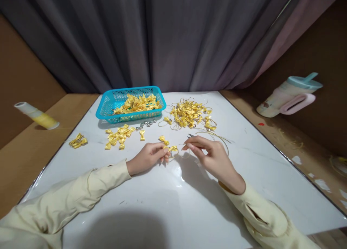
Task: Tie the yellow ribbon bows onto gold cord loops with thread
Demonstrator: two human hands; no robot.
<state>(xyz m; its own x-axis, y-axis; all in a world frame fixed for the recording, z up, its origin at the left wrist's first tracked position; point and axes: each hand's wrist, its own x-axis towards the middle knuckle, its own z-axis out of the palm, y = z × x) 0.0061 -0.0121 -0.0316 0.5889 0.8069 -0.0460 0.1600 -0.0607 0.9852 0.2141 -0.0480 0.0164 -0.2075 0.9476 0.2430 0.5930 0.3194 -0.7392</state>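
Note:
My left hand (148,156) rests on the white table top (173,202) and pinches a small yellow ribbon bow (172,148) at its fingertips. Just to the right, my right hand (210,155) has its fingers pinched on a thin gold cord (217,136) that reaches the bow. Another loose bow (163,139) lies just beyond the two hands. Both arms wear cream sleeves.
A blue basket (108,106) with yellow bows stands at the back. A heap of bows with gold loops (189,113) lies right of it, loose bows (119,136) and small silver beads (146,124) left of centre. A spool (36,115) and a pink cup (287,97) lie off the sides.

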